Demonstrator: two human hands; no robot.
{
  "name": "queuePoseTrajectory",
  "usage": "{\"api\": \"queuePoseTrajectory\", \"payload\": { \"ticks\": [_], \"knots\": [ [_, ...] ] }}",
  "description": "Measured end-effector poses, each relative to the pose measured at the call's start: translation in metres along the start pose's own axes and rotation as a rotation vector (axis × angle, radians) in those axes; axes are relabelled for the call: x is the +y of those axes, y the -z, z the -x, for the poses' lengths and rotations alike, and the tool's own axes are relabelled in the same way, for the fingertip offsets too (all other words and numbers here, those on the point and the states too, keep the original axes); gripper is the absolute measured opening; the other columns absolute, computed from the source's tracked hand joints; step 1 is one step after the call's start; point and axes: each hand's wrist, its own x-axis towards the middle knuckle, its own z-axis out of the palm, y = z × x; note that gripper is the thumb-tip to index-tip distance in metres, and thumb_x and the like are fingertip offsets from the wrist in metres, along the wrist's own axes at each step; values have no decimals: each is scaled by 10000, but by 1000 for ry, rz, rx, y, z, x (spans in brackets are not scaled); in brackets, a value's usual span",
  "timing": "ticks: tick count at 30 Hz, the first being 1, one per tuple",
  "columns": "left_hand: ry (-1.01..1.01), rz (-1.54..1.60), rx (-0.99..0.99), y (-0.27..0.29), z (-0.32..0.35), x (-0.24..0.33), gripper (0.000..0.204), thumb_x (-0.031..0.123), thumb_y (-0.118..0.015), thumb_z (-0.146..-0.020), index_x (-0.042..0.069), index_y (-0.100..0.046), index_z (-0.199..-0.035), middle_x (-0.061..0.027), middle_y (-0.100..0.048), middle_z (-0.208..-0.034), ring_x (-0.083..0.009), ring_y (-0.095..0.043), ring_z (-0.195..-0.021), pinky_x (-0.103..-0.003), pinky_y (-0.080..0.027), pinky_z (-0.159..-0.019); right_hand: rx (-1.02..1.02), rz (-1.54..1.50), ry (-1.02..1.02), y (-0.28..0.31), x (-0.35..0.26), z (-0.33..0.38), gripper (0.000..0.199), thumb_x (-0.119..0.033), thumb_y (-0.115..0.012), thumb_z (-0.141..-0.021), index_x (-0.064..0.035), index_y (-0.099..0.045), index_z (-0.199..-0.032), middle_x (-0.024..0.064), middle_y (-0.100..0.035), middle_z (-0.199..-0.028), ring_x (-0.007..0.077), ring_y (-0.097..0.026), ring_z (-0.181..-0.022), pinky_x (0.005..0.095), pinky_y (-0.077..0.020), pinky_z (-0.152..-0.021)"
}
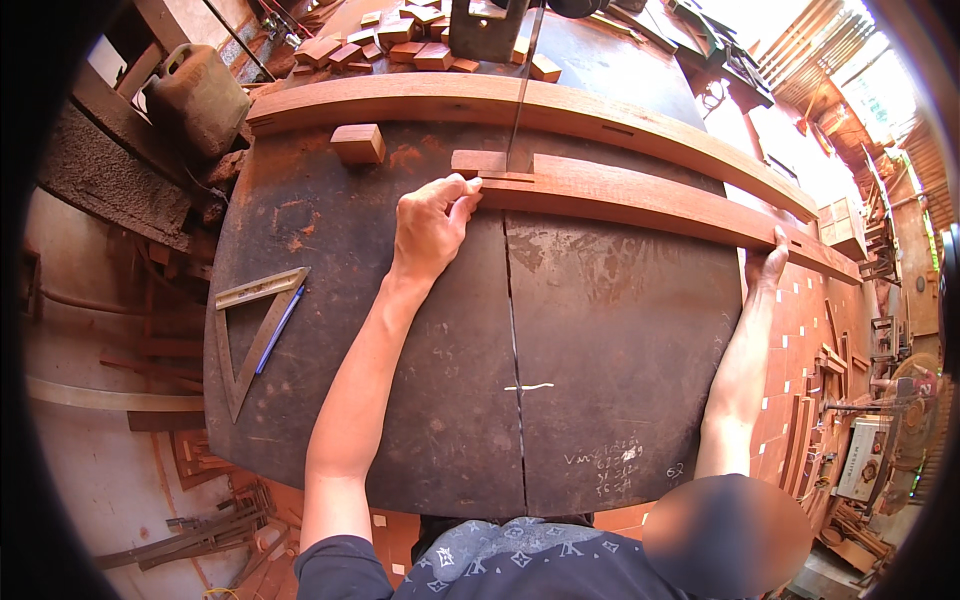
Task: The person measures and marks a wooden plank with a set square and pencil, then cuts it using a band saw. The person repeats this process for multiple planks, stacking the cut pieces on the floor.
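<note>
A long reddish wooden beam [640, 196] lies across the dark saw table [430, 350], its left end at the thin band saw blade [519, 115]. At that end a notch shows beside the blade, with a small offcut block [478, 161] next to it. My left hand [432, 222] is closed, thumb and fingers pinching the beam's left tip close to the blade. Toward the right end, past the table's edge, my right hand [768, 262] grips the beam with the thumb on its near face; the other fingers are hidden underneath.
A second long beam [430, 98] lies behind, beyond the blade. A loose wood block [358, 144] sits to the left, with several offcuts [405, 50] at the back. A triangular square [235, 350] and blue pen [280, 331] rest on the table's left. A plastic jerrycan [198, 100] stands far left.
</note>
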Motion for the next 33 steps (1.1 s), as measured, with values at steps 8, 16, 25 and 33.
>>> {"api": "queuePoseTrajectory", "payload": {
  "ticks": [8, 16, 25, 33],
  "knots": [
    [-10, -35, -39, 3, 1, -1, 64, -9, -725, -982, -19, -711, -920, -93, -786, -838, -147, -789, -779, -276, -637, -671, -9, 14, -2, -1, -2, 2, 572, -341, -651, -982, -18, -513, -1433, 156, -640, -1325, 301, -659, -1210, 460, -610, -963],
    [3, -44, -56, 4, 1, -2, 72, -14, -728, -979, -17, -703, -911, -89, -785, -833, -151, -792, -783, -276, -638, -671, 32, -1, -24, 2, -2, -1, 559, -287, -655, -973, -39, -518, -1455, 146, -674, -1316, 281, -683, -1202, 447, -613, -997],
    [17, -28, -40, 2, 0, 0, 71, -21, -718, -980, -11, -702, -911, -83, -793, -848, -148, -793, -793, -275, -638, -671, 30, 20, 5, 1, -1, 0, 559, -337, -661, -972, -13, -524, -1406, 158, -654, -1287, 300, -661, -1197, 477, -601, -963],
    [-56, -69, -9, 0, -2, -4, 49, -17, -724, -977, -9, -705, -932, -91, -791, -851, -149, -792, -785, -279, -629, -677, 17, 28, -10, 7, -2, -4, 614, -342, -657, -971, -7, -483, -1455, 180, -612, -1366, 315, -624, -1265, 491, -584, -1005]
  ]
}}
